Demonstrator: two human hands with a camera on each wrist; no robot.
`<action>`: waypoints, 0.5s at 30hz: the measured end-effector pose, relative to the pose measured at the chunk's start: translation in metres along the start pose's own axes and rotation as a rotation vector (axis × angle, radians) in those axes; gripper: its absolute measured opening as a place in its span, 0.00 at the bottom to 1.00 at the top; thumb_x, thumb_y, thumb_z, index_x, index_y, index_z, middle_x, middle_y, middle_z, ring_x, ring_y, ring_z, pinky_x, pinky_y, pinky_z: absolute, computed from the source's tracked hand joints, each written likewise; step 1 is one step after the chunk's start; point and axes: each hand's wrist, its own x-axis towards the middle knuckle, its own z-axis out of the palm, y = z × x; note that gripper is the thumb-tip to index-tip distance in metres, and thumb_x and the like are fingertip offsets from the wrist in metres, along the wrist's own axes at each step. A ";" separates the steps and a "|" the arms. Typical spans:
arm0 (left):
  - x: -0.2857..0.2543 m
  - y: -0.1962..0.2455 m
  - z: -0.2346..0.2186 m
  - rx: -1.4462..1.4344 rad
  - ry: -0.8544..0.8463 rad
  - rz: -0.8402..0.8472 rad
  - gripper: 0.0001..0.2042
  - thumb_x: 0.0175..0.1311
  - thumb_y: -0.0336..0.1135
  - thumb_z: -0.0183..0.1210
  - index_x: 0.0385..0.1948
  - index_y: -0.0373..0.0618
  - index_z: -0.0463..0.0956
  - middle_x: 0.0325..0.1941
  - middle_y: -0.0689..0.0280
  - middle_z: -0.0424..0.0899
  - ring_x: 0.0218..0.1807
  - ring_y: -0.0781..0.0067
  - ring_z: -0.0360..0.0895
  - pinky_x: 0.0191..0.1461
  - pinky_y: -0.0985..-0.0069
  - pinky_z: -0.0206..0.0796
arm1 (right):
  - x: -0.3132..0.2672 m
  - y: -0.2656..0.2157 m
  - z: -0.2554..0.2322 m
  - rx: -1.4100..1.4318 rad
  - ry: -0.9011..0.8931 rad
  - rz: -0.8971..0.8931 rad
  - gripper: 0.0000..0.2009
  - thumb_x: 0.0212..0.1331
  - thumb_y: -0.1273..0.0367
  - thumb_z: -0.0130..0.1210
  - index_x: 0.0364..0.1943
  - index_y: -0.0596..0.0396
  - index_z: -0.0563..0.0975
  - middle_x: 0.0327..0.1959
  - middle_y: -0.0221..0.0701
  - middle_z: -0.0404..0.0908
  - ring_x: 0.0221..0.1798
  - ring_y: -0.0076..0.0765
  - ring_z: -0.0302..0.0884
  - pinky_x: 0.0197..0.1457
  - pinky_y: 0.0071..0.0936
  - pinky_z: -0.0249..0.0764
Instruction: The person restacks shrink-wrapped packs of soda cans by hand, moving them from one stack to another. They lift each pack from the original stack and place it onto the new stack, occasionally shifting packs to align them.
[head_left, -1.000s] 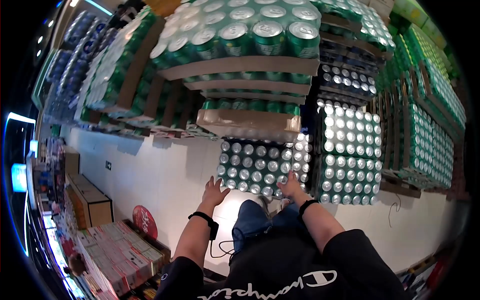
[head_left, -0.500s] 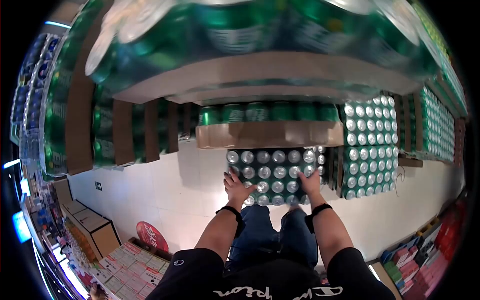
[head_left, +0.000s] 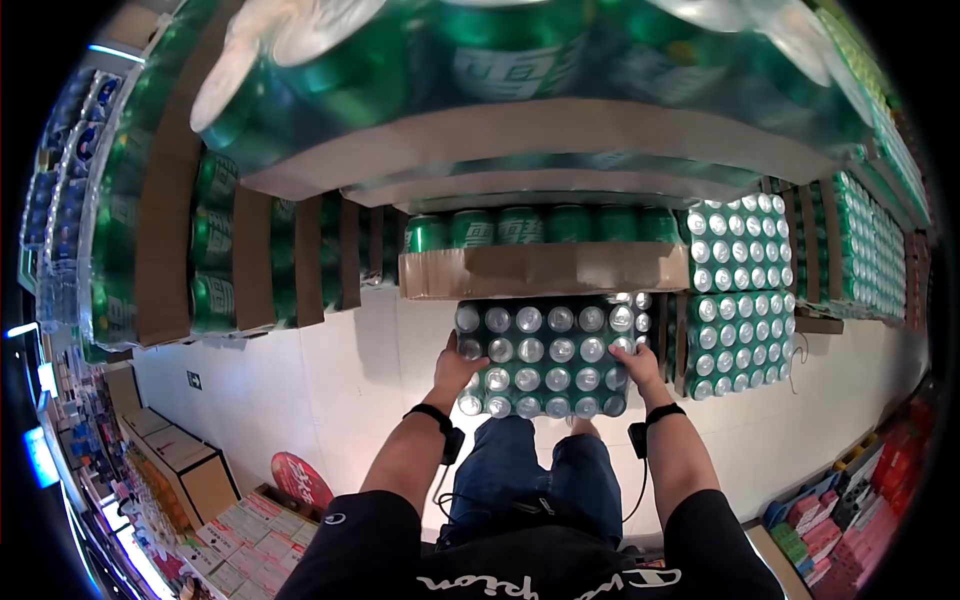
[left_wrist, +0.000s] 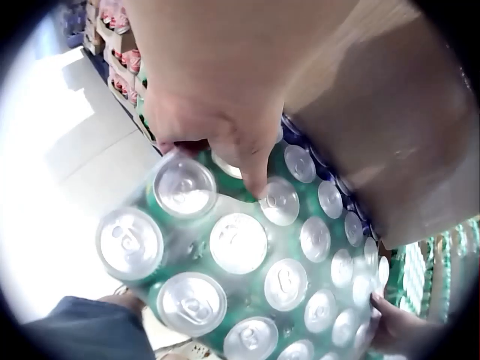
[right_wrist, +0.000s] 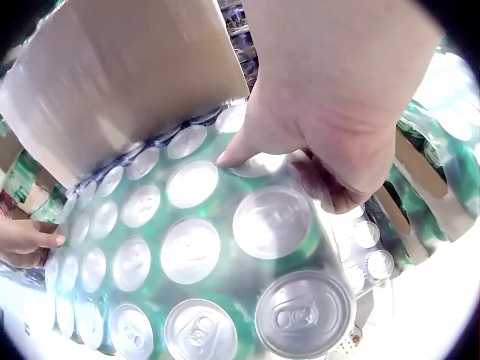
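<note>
A shrink-wrapped case of green cans (head_left: 543, 363), silver lids up, is in front of the person's legs. My left hand (head_left: 455, 370) grips its left side, thumb on top near the lids and fingers over the edge. At the opposite side my right hand (head_left: 641, 366) holds on in the same way. In the right wrist view the right fingers (right_wrist: 330, 184) curl down over the wrapped edge, with the clear film pulled around them. The left thumb (left_wrist: 256, 176) presses between lids in the left wrist view. What lies under the case is mostly hidden.
A tall stack of can cases in cardboard trays (head_left: 540, 270) rises directly ahead, overhanging the case. More green can cases (head_left: 740, 335) stand at the right, others (head_left: 215, 245) at the left. Pale floor (head_left: 345, 400), a red round sign (head_left: 300, 480) and stacked boxes (head_left: 250, 540) are at the left.
Both hands reached forward and came onto the case. The left hand then shifted from its top to the left side, the right to the right side. The view moved closer to the stack.
</note>
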 end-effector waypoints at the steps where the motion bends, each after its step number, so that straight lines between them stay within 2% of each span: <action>1: -0.002 -0.003 -0.003 0.043 -0.021 0.019 0.49 0.35 0.46 0.72 0.63 0.37 0.54 0.50 0.49 0.77 0.53 0.52 0.74 0.54 0.67 0.67 | -0.016 -0.006 -0.006 0.057 0.005 0.013 0.33 0.37 0.50 0.70 0.38 0.68 0.77 0.35 0.39 0.81 0.38 0.30 0.79 0.40 0.27 0.73; 2: -0.005 -0.004 -0.005 0.086 -0.048 0.042 0.48 0.35 0.46 0.72 0.62 0.38 0.55 0.50 0.50 0.77 0.53 0.52 0.74 0.55 0.67 0.67 | -0.022 0.003 -0.009 0.174 -0.061 0.001 0.28 0.39 0.52 0.69 0.35 0.65 0.79 0.33 0.35 0.82 0.35 0.27 0.79 0.38 0.25 0.74; 4: -0.011 -0.019 0.000 0.047 0.043 0.334 0.43 0.35 0.45 0.71 0.58 0.39 0.60 0.50 0.49 0.76 0.52 0.48 0.73 0.53 0.62 0.67 | -0.069 -0.019 -0.027 0.279 -0.026 -0.075 0.23 0.41 0.54 0.68 0.33 0.62 0.80 0.31 0.32 0.82 0.32 0.25 0.78 0.36 0.25 0.74; 5: -0.026 0.003 -0.007 0.048 0.041 0.348 0.43 0.35 0.45 0.70 0.58 0.39 0.61 0.50 0.49 0.76 0.53 0.48 0.73 0.54 0.62 0.67 | -0.076 -0.002 -0.038 0.095 0.051 -0.027 0.23 0.43 0.53 0.67 0.30 0.61 0.80 0.29 0.32 0.82 0.30 0.26 0.77 0.34 0.26 0.73; 6: -0.036 0.017 -0.010 0.031 -0.024 0.413 0.42 0.35 0.44 0.71 0.58 0.39 0.62 0.50 0.50 0.76 0.53 0.49 0.73 0.54 0.62 0.67 | -0.091 0.010 -0.046 0.063 0.172 -0.033 0.22 0.43 0.50 0.66 0.24 0.58 0.81 0.22 0.29 0.80 0.25 0.24 0.74 0.29 0.26 0.69; 7: -0.057 0.052 -0.016 0.013 -0.058 0.369 0.42 0.35 0.42 0.71 0.58 0.40 0.61 0.50 0.51 0.77 0.52 0.51 0.74 0.53 0.62 0.68 | -0.111 0.013 -0.059 0.183 0.216 -0.018 0.22 0.43 0.50 0.66 0.23 0.59 0.80 0.21 0.29 0.79 0.24 0.24 0.73 0.28 0.27 0.69; 8: -0.069 0.060 -0.012 -0.012 -0.092 0.381 0.43 0.36 0.41 0.71 0.59 0.41 0.60 0.48 0.51 0.78 0.51 0.50 0.75 0.52 0.62 0.69 | -0.133 0.015 -0.074 0.308 0.240 -0.011 0.23 0.43 0.50 0.65 0.22 0.59 0.79 0.19 0.29 0.78 0.23 0.25 0.72 0.27 0.27 0.69; 10: -0.097 0.112 -0.002 0.156 -0.126 0.311 0.43 0.38 0.40 0.70 0.61 0.42 0.57 0.47 0.51 0.79 0.50 0.49 0.76 0.51 0.62 0.69 | -0.164 0.028 -0.106 0.367 0.320 -0.021 0.24 0.44 0.49 0.65 0.19 0.60 0.77 0.18 0.30 0.76 0.22 0.24 0.70 0.26 0.28 0.67; 13: -0.143 0.190 0.034 0.310 -0.178 0.351 0.46 0.39 0.39 0.69 0.64 0.42 0.51 0.47 0.48 0.78 0.49 0.47 0.76 0.50 0.62 0.68 | -0.224 0.043 -0.176 0.418 0.436 -0.024 0.25 0.44 0.49 0.65 0.14 0.59 0.72 0.14 0.28 0.71 0.20 0.22 0.65 0.24 0.30 0.64; 15: -0.173 0.229 0.075 0.330 -0.209 0.449 0.47 0.39 0.40 0.70 0.64 0.42 0.50 0.48 0.47 0.77 0.49 0.48 0.76 0.50 0.62 0.68 | -0.249 0.092 -0.216 0.389 0.520 -0.006 0.26 0.45 0.50 0.65 0.12 0.57 0.68 0.12 0.27 0.66 0.19 0.21 0.61 0.22 0.30 0.61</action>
